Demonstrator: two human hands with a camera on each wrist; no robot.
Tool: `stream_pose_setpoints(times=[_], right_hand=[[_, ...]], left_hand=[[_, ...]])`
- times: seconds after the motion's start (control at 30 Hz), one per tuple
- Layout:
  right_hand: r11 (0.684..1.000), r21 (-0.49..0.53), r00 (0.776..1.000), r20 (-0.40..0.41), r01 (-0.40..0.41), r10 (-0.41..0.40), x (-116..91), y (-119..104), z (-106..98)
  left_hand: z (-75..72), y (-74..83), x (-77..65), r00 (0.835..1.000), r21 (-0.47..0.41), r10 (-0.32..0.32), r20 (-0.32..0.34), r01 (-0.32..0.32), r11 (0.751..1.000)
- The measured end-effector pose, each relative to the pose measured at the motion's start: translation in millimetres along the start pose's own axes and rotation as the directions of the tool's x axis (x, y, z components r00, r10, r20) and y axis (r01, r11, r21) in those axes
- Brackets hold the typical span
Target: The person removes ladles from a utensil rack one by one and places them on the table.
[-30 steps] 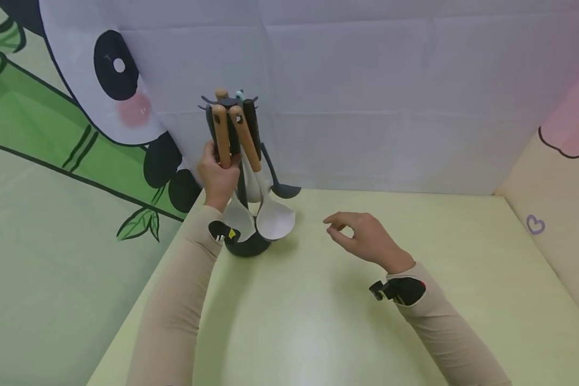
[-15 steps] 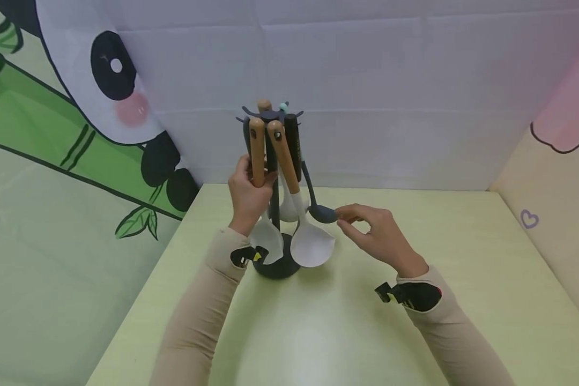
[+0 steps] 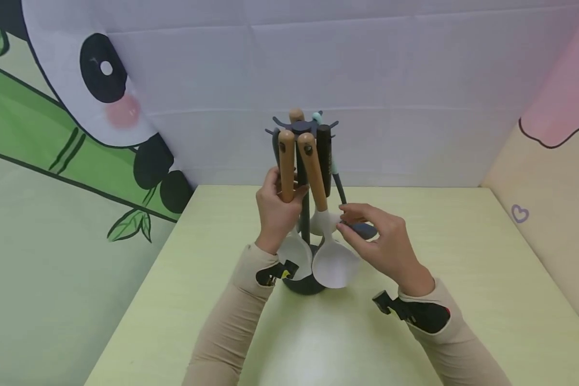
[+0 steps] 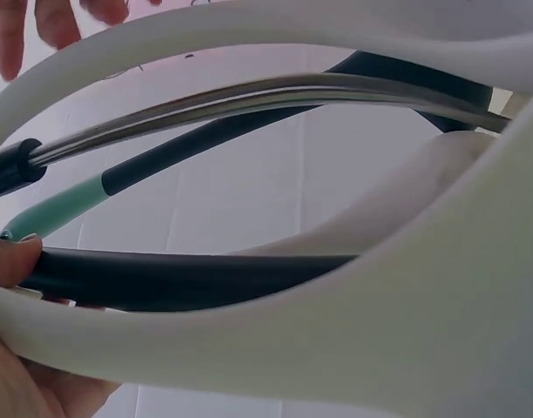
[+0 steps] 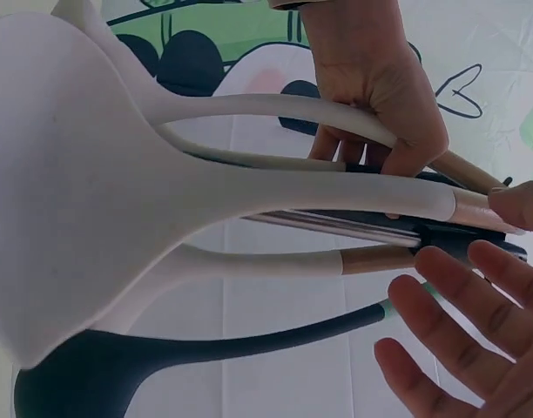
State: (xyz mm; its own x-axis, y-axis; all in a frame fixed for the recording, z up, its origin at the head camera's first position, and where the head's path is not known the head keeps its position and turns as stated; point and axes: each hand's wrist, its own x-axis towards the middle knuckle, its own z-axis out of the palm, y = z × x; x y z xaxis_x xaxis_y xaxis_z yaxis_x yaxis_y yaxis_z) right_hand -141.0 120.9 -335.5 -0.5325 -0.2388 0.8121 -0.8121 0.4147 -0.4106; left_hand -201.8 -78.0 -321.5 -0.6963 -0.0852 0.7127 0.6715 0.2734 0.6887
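A dark utensil stand (image 3: 305,287) stands upright on the table, hung with several kitchen utensils. My left hand (image 3: 280,212) grips its black pole (image 4: 188,279) among the handles, with the thumb on the pole in the left wrist view. Two wooden-handled utensils with white heads, one a wide one (image 3: 335,265), hang at the front. To the right hangs a dark ladle (image 3: 364,230) with a mint-green handle, partly behind my right hand (image 3: 386,241). In the right wrist view my right fingers (image 5: 475,331) are spread, and the thumb is close to a wooden handle (image 5: 475,209); contact cannot be told.
The pale yellow table (image 3: 212,257) reaches back to a white cloth backdrop (image 3: 391,96). A printed panda and bamboo cover the left side, and a cream panel (image 3: 550,182) with a small heart stands at the right.
My left hand has moved the stand, with its utensils, rightward and nearer along the table. My right hand has come from free space to the utensils on the stand's right side.
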Motion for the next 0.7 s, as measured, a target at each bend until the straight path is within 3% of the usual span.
stream_pose_setpoints(times=[0.4, 0.7], right_hand=[[0.998, -0.062, 0.99, -0.138, -0.005, -0.003, -4, -9, -7], [0.998, -0.029, 0.989, -0.136, -0.061, 0.057, -18, -9, -8]], left_hand=[[36.1, 16.6, -14.9, 0.999, -0.065, 0.039, 0.018, -0.038, 0.997], [45.9, 23.7, -24.9, 0.994, -0.032, 0.096, 0.05, -0.094, 0.995]])
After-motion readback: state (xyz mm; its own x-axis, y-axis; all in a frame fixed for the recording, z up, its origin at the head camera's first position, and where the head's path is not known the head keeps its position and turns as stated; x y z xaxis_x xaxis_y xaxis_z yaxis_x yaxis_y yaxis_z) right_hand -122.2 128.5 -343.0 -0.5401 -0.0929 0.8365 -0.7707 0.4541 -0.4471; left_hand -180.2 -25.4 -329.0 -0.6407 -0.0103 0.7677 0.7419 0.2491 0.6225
